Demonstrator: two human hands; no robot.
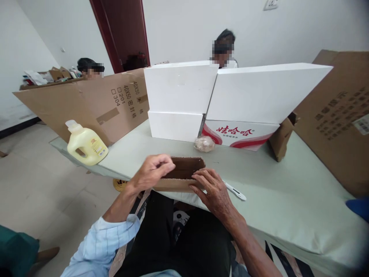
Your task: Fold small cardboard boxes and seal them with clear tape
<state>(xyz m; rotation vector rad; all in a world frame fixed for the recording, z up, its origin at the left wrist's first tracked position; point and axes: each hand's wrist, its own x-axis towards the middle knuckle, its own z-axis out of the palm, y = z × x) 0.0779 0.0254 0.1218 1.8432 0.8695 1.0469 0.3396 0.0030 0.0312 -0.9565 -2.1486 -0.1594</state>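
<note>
Detergent comes first on our far left: we are seeing a yellow detergent bottle (86, 145) sitting on the corner of the pale green table (288, 184), well apart from our hands. Moving right, we are curling our left hand (152, 170) at the left end of a small open cardboard box (184, 166). Its fingers are bunched together against the thumb and seem to be pinching the box's left wall, though the knuckles are hiding the exact contact.

The cardboard box is sitting at the near edge of the table, directly between our two hands. Its long axis is running left to right across us and its open mouth is facing up.

We are laying our right hand (213, 189) over the box's near right corner, fingers flat, slightly apart and pointing left along the near wall. Both hands are touching the box, so neither is nearer.

Just beside our right hand what looks like a white utility knife (235, 191) is lying on the table. Farther back, a small clear bag (204, 143) is resting before white foam boards (178, 92).
</note>
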